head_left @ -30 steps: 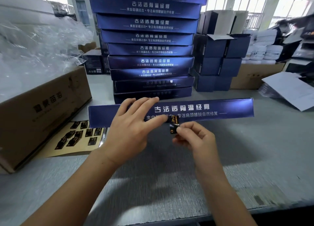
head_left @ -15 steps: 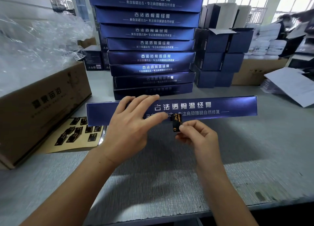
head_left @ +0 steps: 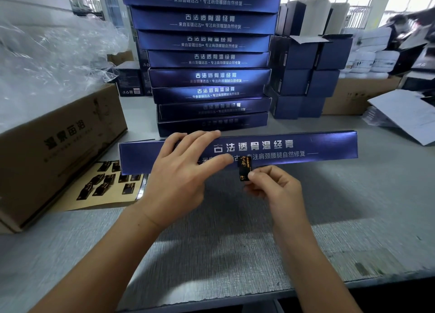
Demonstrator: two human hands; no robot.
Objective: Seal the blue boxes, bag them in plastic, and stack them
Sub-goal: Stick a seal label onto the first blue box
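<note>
Sealing step in hand: the blue box [head_left: 306,148] sits on the desk [head_left: 235,242] just in front of the person, the left hand [head_left: 179,171] spread over it with straight fingers, pinning it. The right hand [head_left: 275,188] pinches a small black sticker [head_left: 244,169], its upper end on the box's near face. Next, I'd say, press it down squarely and wrap it under the edge. Behind stands a tall stack of blue boxes [head_left: 207,77]. To the left are a sticker sheet [head_left: 106,183], a cardboard carton [head_left: 58,148] and loose plastic bags [head_left: 47,53]. Nothing seems to block the hands.
</note>
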